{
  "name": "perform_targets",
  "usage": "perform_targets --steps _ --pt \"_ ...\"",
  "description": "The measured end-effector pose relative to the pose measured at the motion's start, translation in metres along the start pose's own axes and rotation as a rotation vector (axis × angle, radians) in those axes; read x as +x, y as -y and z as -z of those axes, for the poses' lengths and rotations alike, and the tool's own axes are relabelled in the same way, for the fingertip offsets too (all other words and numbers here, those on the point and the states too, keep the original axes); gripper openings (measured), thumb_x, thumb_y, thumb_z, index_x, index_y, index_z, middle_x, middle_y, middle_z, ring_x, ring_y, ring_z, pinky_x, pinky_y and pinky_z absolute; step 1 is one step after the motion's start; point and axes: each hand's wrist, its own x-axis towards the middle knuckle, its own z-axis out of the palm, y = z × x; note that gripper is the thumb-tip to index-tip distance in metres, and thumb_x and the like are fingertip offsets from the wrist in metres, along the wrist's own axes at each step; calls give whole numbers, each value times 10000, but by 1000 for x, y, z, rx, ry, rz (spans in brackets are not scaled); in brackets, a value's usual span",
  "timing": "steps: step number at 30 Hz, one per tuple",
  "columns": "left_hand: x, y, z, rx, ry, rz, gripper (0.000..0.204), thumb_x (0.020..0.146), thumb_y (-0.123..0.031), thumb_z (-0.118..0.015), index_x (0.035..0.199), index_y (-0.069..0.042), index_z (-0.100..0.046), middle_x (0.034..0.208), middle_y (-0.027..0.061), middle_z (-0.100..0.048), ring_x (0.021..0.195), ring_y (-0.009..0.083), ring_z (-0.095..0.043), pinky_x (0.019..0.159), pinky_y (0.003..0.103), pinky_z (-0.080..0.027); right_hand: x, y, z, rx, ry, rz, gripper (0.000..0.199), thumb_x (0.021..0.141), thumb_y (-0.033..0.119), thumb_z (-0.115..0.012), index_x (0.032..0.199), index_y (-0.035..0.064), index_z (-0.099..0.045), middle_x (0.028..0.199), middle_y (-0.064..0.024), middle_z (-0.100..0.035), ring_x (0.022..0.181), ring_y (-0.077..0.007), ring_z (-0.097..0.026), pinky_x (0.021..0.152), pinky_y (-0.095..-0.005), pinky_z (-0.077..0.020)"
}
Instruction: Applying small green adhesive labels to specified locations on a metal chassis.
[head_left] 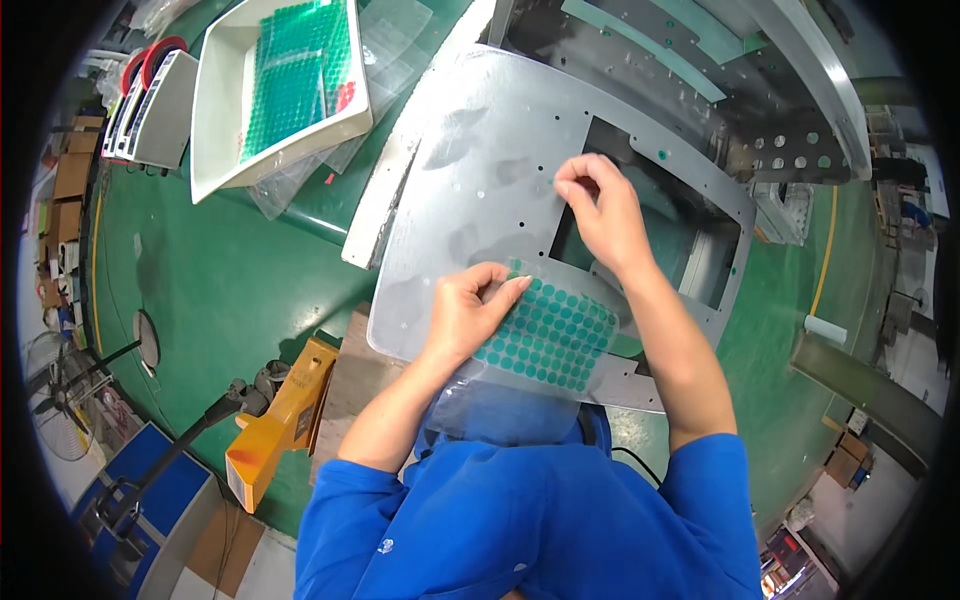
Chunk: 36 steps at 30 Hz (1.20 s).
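My left hand grips a clear sheet of round green stickers by its left edge, holding it over the near edge of a grey metal panel. My right hand is pinched shut with its fingertips pressed on the panel, beside the large rectangular cutout. Whether a sticker sits under the fingertips is hidden. Small holes dot the panel, and one green dot shows near the cutout's far edge.
A white tray holding more green sticker sheets stands at the far left on the green floor. A yellow pallet jack handle lies near left. Metal frames with perforated parts lie beyond the panel.
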Motion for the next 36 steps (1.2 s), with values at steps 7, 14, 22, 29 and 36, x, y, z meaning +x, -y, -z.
perform_targets --steps 7,14,22,29,36 --pt "-1 -4 2 22 50 82 109 764 -99 -660 750 2 -622 622 -37 -565 555 9 -467 473 162 -361 25 -12 -6 -183 80 -60 68 749 69 -584 792 17 -573 746 -47 -507 655 -143 -479 634 -265 -406" --pt "0 -1 2 36 51 28 109 770 -102 -653 755 1 -621 614 -34 -562 546 9 -462 460 166 -353 28 -6 -8 -310 98 -134 48 761 134 -578 773 91 -594 814 -61 -529 752 -214 -540 690 -323 -430" --pt "0 -6 3 14 65 71 110 772 -101 -649 763 5 -621 606 -31 -566 525 11 -463 442 162 -347 29 -4 -9 -346 104 -169 72 767 158 -573 778 91 -598 860 -64 -547 799 -232 -555 708 -339 -435" --pt "1 -4 -2 -18 2 -9 140 755 -127 -664 729 1 -613 514 -26 -496 467 14 -386 408 190 -301 30 -6 -12 -371 50 -133 82 739 112 -597 777 40 -598 790 -72 -548 705 -190 -537 677 -317 -432" --pt "-1 -2 -3 -51 -31 -35 152 748 -128 -669 711 5 -606 475 -28 -466 442 12 -351 391 201 -278 30 -3 -8 -312 92 -232 125 706 194 -649 778 109 -592 774 -50 -552 748 -203 -559 663 -328 -439"
